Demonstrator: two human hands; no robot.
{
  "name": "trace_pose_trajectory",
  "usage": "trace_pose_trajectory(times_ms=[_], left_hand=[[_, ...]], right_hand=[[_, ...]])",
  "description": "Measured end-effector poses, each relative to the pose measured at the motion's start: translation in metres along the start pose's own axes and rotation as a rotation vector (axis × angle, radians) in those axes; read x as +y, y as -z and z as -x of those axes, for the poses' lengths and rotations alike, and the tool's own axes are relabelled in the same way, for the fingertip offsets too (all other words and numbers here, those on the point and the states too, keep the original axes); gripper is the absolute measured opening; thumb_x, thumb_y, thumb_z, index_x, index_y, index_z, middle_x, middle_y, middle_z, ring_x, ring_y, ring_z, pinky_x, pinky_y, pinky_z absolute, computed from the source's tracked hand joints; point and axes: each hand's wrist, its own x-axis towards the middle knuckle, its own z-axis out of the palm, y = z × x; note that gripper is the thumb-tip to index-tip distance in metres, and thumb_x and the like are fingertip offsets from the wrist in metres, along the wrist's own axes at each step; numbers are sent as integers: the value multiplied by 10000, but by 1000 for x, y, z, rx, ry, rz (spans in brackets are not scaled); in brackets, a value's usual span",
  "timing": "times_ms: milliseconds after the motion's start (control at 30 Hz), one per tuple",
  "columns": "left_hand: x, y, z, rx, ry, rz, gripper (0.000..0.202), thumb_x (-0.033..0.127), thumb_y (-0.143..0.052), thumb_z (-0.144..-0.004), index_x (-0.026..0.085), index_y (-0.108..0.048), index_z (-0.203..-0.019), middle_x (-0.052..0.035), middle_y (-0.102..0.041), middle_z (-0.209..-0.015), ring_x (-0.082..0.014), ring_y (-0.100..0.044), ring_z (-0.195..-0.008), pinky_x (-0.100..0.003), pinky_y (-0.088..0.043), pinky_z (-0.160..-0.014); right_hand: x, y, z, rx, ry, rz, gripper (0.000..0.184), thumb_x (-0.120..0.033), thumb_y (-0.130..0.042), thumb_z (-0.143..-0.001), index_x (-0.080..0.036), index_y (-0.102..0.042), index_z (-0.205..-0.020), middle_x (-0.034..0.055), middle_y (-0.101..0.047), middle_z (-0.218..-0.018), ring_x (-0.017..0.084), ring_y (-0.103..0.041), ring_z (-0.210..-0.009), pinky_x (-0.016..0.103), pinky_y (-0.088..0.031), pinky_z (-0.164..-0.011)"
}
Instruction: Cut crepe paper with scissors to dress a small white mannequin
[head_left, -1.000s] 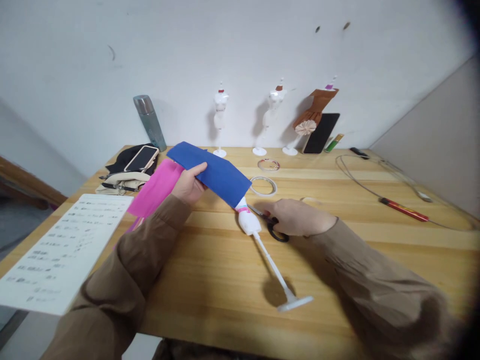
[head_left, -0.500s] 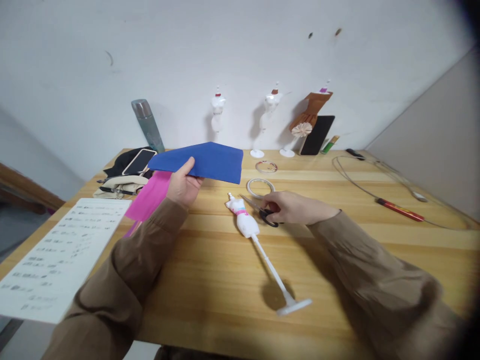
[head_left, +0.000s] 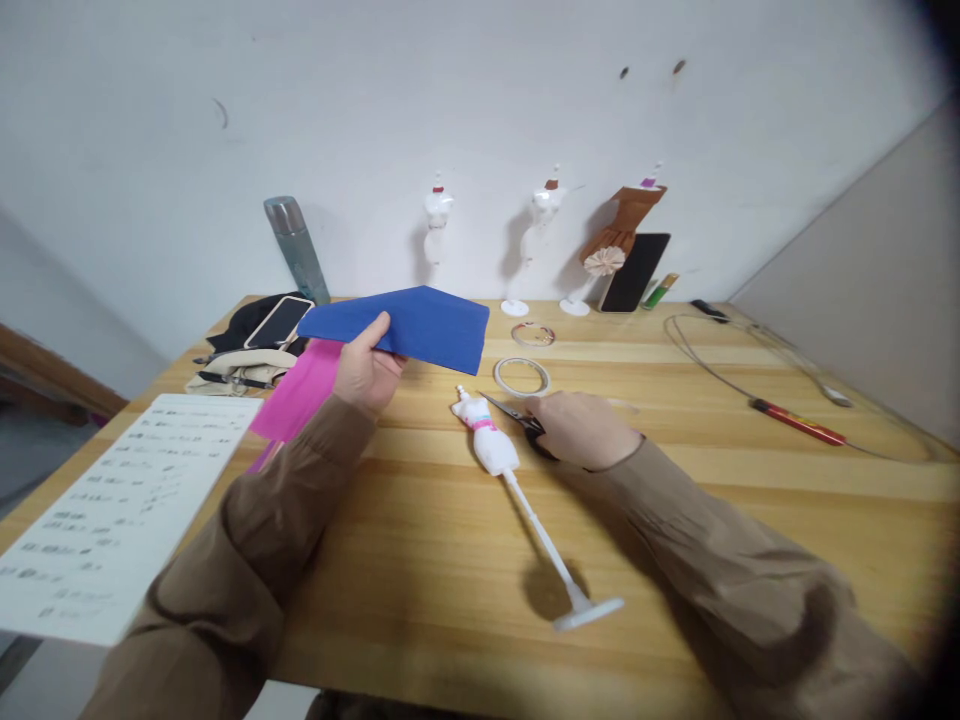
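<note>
My left hand (head_left: pixel 371 370) pinches a folded piece of blue fabric (head_left: pixel 427 325) above the table, thumb on top and fingers underneath. Beneath that forearm lies pink fabric (head_left: pixel 304 390). My right hand (head_left: pixel 585 428) is closed around the black handles of a pair of scissors (head_left: pixel 531 428), whose blades point left. Just left of the blades, a small white doll mannequin (head_left: pixel 491 450) lies on its side, a pink and blue band round its waist and its stand toward me. Behind my right hand is a roll of tape (head_left: pixel 523 362), flat on the wood.
Three small mannequins stand at the wall, one in a brown dress (head_left: pixel 626 225) beside a dark phone (head_left: pixel 636 272). A bottle (head_left: pixel 298 250), another phone (head_left: pixel 279 322) and a written sheet (head_left: pixel 135 500) are left. A red-handled tool with a cord (head_left: pixel 799 420) lies right.
My right hand has turned and closed more fully over the scissors' handles. My left hand and the blue fabric have hardly moved.
</note>
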Motion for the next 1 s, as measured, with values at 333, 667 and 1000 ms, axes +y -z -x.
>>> trace_pose_trajectory(times_ms=[333,667,1000], left_hand=[[-10,0,3,23,5,-8,264,93,-574,-921,175,-691,-1143,-36,-780,-990,-128,-723,-910,-253,-563,-903],[-26,3,8,-61,42,-98,299,103,-541,-930,180,-676,-1185,-73,-738,-1140,-210,-639,-1180,-347,-537,-982],[-26,4,8,-166,-81,-141,272,186,-562,-922,218,-662,-1173,-83,-701,-1211,-238,-600,-1235,-377,-538,-967]], right_hand=[[45,-3,-21,42,128,-1270,574,-406,-671,-799,-125,-561,-1288,51,-684,-805,83,-434,-487,228,-266,-443],[6,-8,-24,95,354,-2074,422,-353,-816,-711,-212,-557,-1013,14,-726,-816,-8,-167,-379,165,-109,-385],[9,-13,-27,68,349,-2088,560,-665,-800,-651,-228,-637,-961,-34,-626,-676,90,-530,-509,281,-541,-625]])
